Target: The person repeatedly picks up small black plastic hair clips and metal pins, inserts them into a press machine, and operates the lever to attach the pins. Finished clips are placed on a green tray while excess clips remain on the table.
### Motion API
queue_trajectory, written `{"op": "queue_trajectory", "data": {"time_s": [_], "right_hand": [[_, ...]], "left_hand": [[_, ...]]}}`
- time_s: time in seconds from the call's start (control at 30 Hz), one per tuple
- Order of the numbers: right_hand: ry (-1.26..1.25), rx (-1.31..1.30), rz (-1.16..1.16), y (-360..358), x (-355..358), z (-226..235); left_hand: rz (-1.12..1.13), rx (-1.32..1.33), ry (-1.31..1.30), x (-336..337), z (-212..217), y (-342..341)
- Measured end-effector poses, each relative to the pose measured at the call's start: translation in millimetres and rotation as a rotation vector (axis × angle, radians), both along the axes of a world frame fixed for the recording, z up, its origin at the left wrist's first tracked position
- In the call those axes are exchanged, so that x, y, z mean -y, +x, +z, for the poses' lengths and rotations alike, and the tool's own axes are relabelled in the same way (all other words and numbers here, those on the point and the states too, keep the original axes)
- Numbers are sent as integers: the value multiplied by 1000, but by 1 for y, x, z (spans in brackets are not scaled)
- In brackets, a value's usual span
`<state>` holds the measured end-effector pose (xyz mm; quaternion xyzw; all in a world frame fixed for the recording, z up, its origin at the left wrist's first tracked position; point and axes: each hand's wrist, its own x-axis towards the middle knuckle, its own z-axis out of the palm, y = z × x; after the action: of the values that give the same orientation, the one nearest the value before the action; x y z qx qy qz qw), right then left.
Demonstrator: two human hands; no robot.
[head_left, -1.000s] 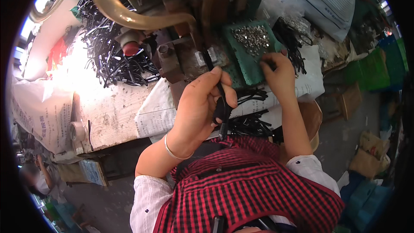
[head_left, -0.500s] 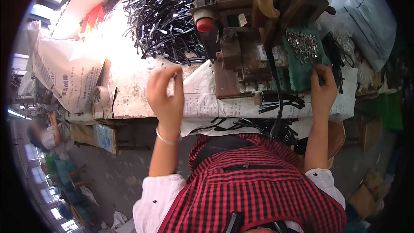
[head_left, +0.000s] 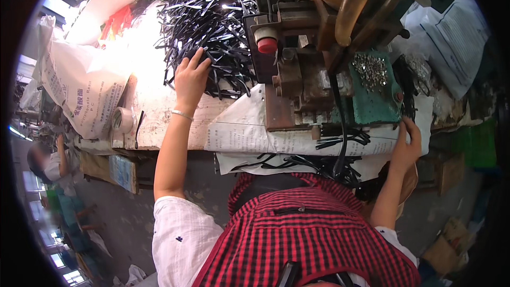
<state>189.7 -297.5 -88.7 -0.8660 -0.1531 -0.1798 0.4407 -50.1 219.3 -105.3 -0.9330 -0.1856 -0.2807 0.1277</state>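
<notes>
My left hand (head_left: pixel 192 78) reaches over the near edge of a large heap of thin glossy black strips (head_left: pixel 204 13) that look like spectacle arms. Its fingers are spread and touch the strips; the thumb is partly hidden. My right hand (head_left: pixel 408 141) is at the front right corner of a green tray (head_left: pixel 374 107). The thumb and forefinger tips meet there in a pinch, and whatever lies between them is too small to make out. Small shiny metal parts (head_left: pixel 370 72) are piled on the tray.
A bench machine (head_left: pixel 305 82) with a red button (head_left: pixel 267 45) stands between my hands, its black cable (head_left: pixel 340 122) hanging in front. More black strips (head_left: pixel 319 165) lie at the bench's front edge. A tape roll (head_left: pixel 122 120) and white sack (head_left: pixel 79 85) stand left. Another person (head_left: pixel 50 162) is far left.
My left hand has gone forward and left from the bench front onto the heap, its fingers opening out. My right hand has drawn back from the metal parts to the tray's corner.
</notes>
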Motion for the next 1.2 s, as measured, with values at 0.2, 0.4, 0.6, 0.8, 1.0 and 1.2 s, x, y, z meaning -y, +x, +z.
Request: {"op": "queue_trajectory", "data": {"time_s": [0.2, 0.4, 0.6, 0.8, 1.0, 1.2], "right_hand": [[158, -29, 90, -14, -9, 18], [305, 264, 599, -14, -136, 88], [528, -86, 587, -29, -170, 78], [723, -228, 589, -43, -172, 73], [847, -351, 675, -58, -176, 100], [468, -175, 746, -58, -136, 122]], "left_hand": [[-6, 78, -176, 38, 1, -14], [-49, 125, -218, 79, 32, 15], [-81, 256, -360, 87, 16, 9], [-23, 434, -671, 73, 30, 19], [28, 848, -950, 66, 81, 24], [-535, 755, -584, 207, 110, 43]]}}
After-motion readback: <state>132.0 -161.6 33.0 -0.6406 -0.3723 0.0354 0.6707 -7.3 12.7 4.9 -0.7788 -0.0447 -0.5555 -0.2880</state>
